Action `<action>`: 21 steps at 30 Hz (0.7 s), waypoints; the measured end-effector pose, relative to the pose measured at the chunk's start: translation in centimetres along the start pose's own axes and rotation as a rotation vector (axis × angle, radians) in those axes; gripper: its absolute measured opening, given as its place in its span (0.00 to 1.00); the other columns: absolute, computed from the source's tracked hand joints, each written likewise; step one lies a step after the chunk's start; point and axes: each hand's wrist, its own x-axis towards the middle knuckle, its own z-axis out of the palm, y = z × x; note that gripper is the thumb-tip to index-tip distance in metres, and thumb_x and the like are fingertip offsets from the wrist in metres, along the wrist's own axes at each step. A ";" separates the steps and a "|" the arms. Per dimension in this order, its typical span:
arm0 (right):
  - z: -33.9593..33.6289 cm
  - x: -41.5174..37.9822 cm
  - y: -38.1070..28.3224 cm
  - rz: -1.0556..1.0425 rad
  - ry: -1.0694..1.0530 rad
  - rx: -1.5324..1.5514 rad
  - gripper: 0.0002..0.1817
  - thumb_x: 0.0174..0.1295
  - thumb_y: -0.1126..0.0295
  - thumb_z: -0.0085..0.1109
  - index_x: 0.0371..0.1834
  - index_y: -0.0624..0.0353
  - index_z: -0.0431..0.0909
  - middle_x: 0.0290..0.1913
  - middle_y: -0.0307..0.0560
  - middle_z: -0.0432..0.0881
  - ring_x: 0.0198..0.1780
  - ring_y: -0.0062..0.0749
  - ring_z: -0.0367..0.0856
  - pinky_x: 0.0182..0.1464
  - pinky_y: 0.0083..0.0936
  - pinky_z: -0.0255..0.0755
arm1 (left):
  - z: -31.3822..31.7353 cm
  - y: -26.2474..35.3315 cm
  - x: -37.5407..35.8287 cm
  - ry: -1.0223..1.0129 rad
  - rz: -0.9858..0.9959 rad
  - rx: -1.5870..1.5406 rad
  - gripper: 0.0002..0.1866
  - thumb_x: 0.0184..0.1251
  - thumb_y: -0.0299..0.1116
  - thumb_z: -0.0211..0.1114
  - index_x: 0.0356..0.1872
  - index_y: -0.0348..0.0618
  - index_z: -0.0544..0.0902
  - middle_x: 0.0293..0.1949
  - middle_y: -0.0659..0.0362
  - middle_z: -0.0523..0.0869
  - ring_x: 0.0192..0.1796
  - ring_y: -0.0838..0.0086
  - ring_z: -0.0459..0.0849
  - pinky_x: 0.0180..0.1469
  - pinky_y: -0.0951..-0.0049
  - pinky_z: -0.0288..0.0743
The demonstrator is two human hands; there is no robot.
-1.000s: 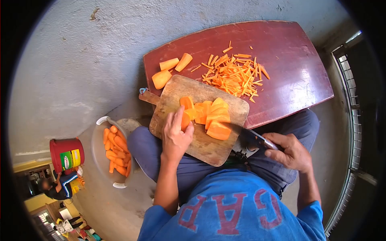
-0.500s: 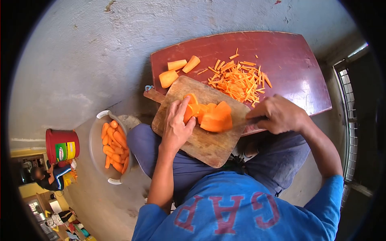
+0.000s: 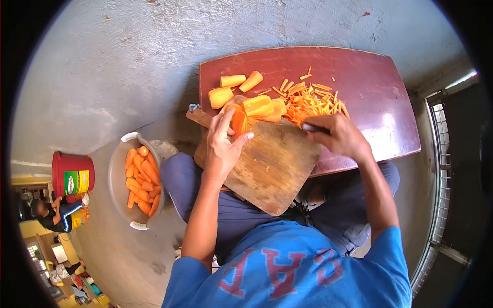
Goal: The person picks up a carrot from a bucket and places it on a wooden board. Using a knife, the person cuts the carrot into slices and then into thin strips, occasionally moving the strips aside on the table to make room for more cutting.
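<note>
A worn wooden cutting board (image 3: 275,164) lies tilted across my lap and the table's near edge. My left hand (image 3: 224,146) is over its left part, thumb and fingers closed round a stack of carrot slices (image 3: 239,122). More wide carrot slices (image 3: 264,107) lie at the board's far edge, touching the heap of carrot strips (image 3: 316,102). In my right hand (image 3: 341,134) is a knife (image 3: 317,129), gripped by its dark handle beside the strips; its blade is hard to make out. Thick carrot pieces (image 3: 221,96) sit beyond my left hand.
The dark red table (image 3: 375,102) stands against a rough pale wall (image 3: 154,66). On the floor at left are a grey basin (image 3: 117,185) of peeled carrots (image 3: 141,177) and a red bucket (image 3: 60,172). Another person (image 3: 51,213) sits farther off.
The loose carrot slices have moved from the middle of the board to its far edge, against the strips. My right hand has come left and nearer the slices; my left still holds slices.
</note>
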 end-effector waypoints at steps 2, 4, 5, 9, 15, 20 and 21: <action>1.3 -2.8 -0.1 0.077 0.024 0.063 0.24 0.71 0.76 0.79 0.70 0.66 0.91 0.57 0.53 0.99 0.57 0.35 0.98 0.63 0.35 0.88 | -0.4 0.7 0.0 0.039 -0.025 -0.057 0.40 0.70 0.33 0.89 0.81 0.37 0.83 0.67 0.45 0.87 0.60 0.53 0.88 0.58 0.56 0.88; 2.4 -5.3 -0.4 0.122 0.060 0.197 0.25 0.71 0.77 0.80 0.70 0.68 0.89 0.59 0.51 0.98 0.58 0.31 0.95 0.64 0.36 0.87 | -1.2 -1.0 -0.2 0.184 0.134 0.259 0.39 0.71 0.36 0.89 0.81 0.38 0.84 0.67 0.46 0.87 0.62 0.54 0.88 0.65 0.53 0.85; 3.0 -6.4 -0.3 0.135 0.098 0.248 0.25 0.71 0.78 0.81 0.71 0.69 0.88 0.59 0.50 0.97 0.59 0.30 0.93 0.65 0.36 0.87 | -1.5 -1.8 -0.4 0.252 0.213 0.415 0.38 0.72 0.37 0.89 0.80 0.38 0.85 0.66 0.47 0.88 0.64 0.55 0.88 0.68 0.52 0.84; 4.7 -9.4 1.3 0.282 0.219 0.625 0.12 0.86 0.69 0.71 0.63 0.67 0.87 0.48 0.45 0.93 0.48 0.27 0.91 0.53 0.34 0.85 | -1.5 -3.9 -1.1 0.261 -0.187 0.455 0.44 0.78 0.55 0.83 0.85 0.41 0.79 0.68 0.43 0.86 0.72 0.42 0.82 0.77 0.38 0.73; 6.8 -8.9 5.2 0.237 0.401 1.112 0.21 0.87 0.49 0.70 0.56 0.58 0.82 0.50 0.41 0.86 0.44 0.28 0.87 0.46 0.28 0.83 | -0.7 -3.5 -2.3 0.204 -0.085 0.466 0.44 0.80 0.59 0.79 0.85 0.41 0.78 0.66 0.43 0.87 0.71 0.42 0.82 0.75 0.37 0.73; 6.5 -9.8 6.9 0.216 0.365 1.343 0.22 0.84 0.49 0.73 0.56 0.57 0.81 0.53 0.47 0.88 0.49 0.37 0.95 0.48 0.33 0.90 | -0.5 -2.5 -3.4 0.181 -0.096 0.489 0.41 0.81 0.57 0.79 0.84 0.43 0.80 0.66 0.44 0.87 0.71 0.42 0.81 0.74 0.38 0.73; 6.5 -9.9 7.0 0.217 0.360 1.344 0.22 0.84 0.49 0.74 0.56 0.57 0.81 0.53 0.47 0.88 0.48 0.37 0.95 0.48 0.33 0.90 | -0.5 -2.3 -3.6 0.179 -0.099 0.473 0.41 0.81 0.57 0.79 0.84 0.43 0.80 0.66 0.44 0.87 0.71 0.42 0.81 0.74 0.38 0.74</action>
